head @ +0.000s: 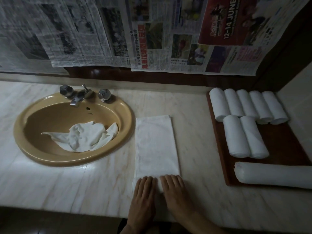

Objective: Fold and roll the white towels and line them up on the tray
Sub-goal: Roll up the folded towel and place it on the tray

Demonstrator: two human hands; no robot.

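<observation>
Both hands are down at the near edge of the counter: the left hand and the right hand lie side by side, fingers straight and flat, pressing on the near end of the long white folded towel. Neither one grips; they look set to push a first small roll away from the body. Only a short bulge of cloth shows under the fingertips, so the rolling seems barely begun, and the rest of the strip lies flat and straight toward the wall.

To the right, the dark wooden tray already carries plenty. Five small white rolled towels stand in a row at its far end, touching side by side. Two more rolls sit just in front of them, and one longer white roll lies crosswise at the near edge. Open tray space remains beside the pair.

Left of the strip, a crumpled white towel waits in the tan oval basin, so at least that one is still to fold.

Underneath, a pale veined marble counter, with chrome taps behind the basin. Newspaper sheets cover the wall above a dark wood ledge. Dim light throughout.
</observation>
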